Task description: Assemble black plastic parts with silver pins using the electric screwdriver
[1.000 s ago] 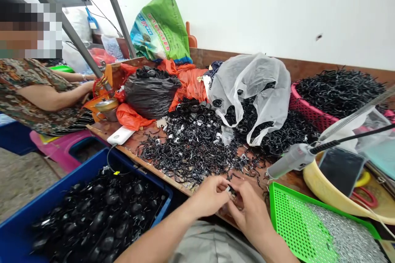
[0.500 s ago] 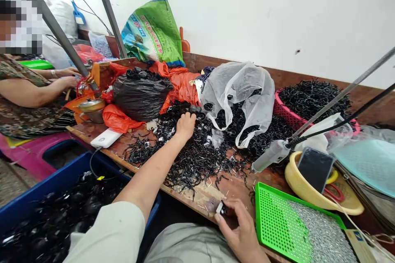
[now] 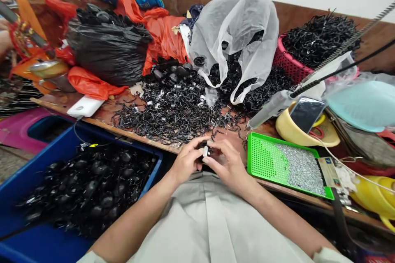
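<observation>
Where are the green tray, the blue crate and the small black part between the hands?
green tray [image 3: 262, 160], head view, on its bare perforated floor at the left.
blue crate [image 3: 154, 164], head view, on its right rim.
small black part [image 3: 206, 150], head view, on its middle, between both hands.

Bright even daylight, soft shadows, wide-angle bending at edges, motion blur at upper left

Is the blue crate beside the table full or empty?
Partly full. The blue crate holds a heap of black parts covering its bottom, but the pile stays below the rim.
</observation>
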Motion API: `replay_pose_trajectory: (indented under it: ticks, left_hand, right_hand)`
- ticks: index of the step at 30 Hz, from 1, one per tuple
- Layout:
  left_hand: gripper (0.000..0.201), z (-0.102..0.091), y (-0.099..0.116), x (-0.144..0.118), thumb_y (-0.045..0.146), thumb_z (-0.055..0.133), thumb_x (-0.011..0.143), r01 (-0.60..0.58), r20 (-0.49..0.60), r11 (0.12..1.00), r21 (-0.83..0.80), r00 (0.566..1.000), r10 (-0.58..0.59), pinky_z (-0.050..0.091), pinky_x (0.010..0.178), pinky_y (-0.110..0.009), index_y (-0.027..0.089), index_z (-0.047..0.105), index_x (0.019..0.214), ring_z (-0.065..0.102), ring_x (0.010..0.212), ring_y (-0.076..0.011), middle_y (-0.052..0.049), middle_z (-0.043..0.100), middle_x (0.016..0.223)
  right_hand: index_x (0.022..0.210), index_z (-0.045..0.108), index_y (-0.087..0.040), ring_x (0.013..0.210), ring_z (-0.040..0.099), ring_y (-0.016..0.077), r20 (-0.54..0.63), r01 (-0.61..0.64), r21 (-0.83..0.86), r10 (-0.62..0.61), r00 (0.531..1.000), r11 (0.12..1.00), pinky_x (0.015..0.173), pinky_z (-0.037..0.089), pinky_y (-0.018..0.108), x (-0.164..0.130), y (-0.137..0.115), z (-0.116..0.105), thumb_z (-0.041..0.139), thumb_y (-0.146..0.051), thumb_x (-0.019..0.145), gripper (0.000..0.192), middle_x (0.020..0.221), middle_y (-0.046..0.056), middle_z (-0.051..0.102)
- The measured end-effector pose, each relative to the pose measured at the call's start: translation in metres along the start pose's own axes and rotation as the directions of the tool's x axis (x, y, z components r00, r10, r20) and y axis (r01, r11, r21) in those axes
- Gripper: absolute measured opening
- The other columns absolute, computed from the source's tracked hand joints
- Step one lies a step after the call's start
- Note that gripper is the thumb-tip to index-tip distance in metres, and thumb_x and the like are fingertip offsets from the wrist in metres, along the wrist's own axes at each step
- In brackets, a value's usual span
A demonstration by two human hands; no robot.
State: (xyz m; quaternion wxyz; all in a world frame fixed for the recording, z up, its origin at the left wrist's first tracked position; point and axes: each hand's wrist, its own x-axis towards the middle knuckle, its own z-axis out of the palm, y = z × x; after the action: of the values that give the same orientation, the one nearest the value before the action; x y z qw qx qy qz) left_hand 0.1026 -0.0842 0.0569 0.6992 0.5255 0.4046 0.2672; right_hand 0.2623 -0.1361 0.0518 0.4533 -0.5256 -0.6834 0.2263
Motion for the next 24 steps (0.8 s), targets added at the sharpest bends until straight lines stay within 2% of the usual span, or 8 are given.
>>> replay_pose_trajectory:
  ticks: [2,5,9,14,17,19,21,24]
  left_hand:
    - [0.05,-0.004,0.0,-0.008,0.035,0.051,0.081,0.109,0.002,0.988,-0.105,0.994,-0.11,0.033,0.04,-0.021,0.025,0.055,0.129,0.048,0.044,-0.0083,-0.001,0.064,0.079]
    - [0.045,-0.007,-0.003,-0.017,0.037,0.051,0.08,0.173,-0.023,0.979,-0.112,0.984,-0.176,0.029,0.038,-0.021,0.026,0.057,0.123,0.046,0.042,-0.0089,-0.001,0.064,0.078]
    - [0.024,-0.007,-0.01,-0.023,0.037,0.05,0.082,0.139,-0.009,0.99,-0.01,0.99,-0.139,0.032,0.039,-0.02,0.024,0.056,0.101,0.047,0.047,-0.0096,0.0,0.059,0.077]
    - [0.014,-0.009,-0.011,-0.019,0.025,0.055,0.079,0.03,0.069,0.993,0.115,0.997,-0.038,0.042,0.053,-0.02,0.021,0.052,0.092,0.054,0.072,-0.0135,0.001,0.058,0.082]
    - [0.013,-0.012,-0.013,-0.017,0.019,0.058,0.074,0.043,0.111,0.994,0.098,0.992,-0.054,0.04,0.054,-0.019,0.019,0.051,0.085,0.05,0.064,-0.0103,0.004,0.055,0.072]
    - [0.014,-0.016,-0.015,-0.018,0.019,0.059,0.073,0.106,0.075,0.993,0.053,0.991,-0.11,0.036,0.049,-0.018,0.019,0.05,0.083,0.047,0.055,-0.0083,0.005,0.054,0.066]
    - [0.017,-0.021,-0.017,-0.02,0.023,0.061,0.073,0.142,-0.011,0.99,0.005,0.99,-0.142,0.031,0.043,-0.017,0.02,0.05,0.085,0.047,0.05,-0.0073,0.004,0.059,0.069]
    - [0.023,-0.028,-0.015,-0.021,0.032,0.064,0.075,0.122,-0.133,0.99,-0.065,0.983,-0.13,0.026,0.036,-0.016,0.02,0.05,0.089,0.046,0.045,-0.0065,0.0,0.068,0.081]
  right_hand:
    - [0.112,0.059,-0.022,0.088,0.057,0.0182,0.079,-0.053,0.027,0.05,0.996,0.998,0.076,0.049,0.031,-0.001,-0.002,0.002,0.067,-0.027,0.083,0.031,0.097,0.006,0.062]
    - [0.113,0.06,-0.021,0.091,0.058,0.019,0.14,-0.089,0.03,0.084,0.987,0.996,0.078,0.05,0.032,-0.009,0.0,0.007,0.067,-0.027,0.082,0.032,0.1,0.007,0.062]
    - [0.116,0.06,-0.022,0.094,0.06,0.0197,0.163,-0.094,0.023,0.089,0.983,0.995,0.081,0.051,0.034,-0.015,0.001,0.011,0.068,-0.027,0.082,0.034,0.103,0.008,0.062]
    - [0.12,0.06,-0.023,0.097,0.06,0.021,0.189,-0.024,-0.048,0.033,0.981,0.999,0.083,0.051,0.036,-0.016,-0.001,0.011,0.065,-0.026,0.084,0.036,0.103,0.009,0.064]
    - [0.122,0.059,-0.024,0.094,0.06,0.0197,0.263,-0.022,-0.011,0.024,0.965,1.0,0.082,0.051,0.035,-0.019,0.001,0.005,0.068,-0.03,0.083,0.041,0.101,0.007,0.063]
    - [0.122,0.059,-0.024,0.091,0.06,0.0176,0.292,-0.071,0.039,0.057,0.955,0.997,0.081,0.052,0.032,-0.018,0.007,0.001,0.069,-0.034,0.082,0.043,0.101,0.006,0.062]
    - [0.119,0.061,-0.022,0.086,0.06,0.0154,0.244,-0.139,0.033,0.127,0.962,0.99,0.077,0.051,0.03,-0.011,0.015,-0.002,0.065,-0.032,0.086,0.035,0.099,0.006,0.062]
    - [0.106,0.066,-0.018,0.084,0.06,0.0153,0.149,-0.175,-0.122,0.192,0.97,0.977,0.077,0.049,0.029,0.014,0.029,0.003,0.055,-0.025,0.092,0.019,0.094,0.006,0.064]
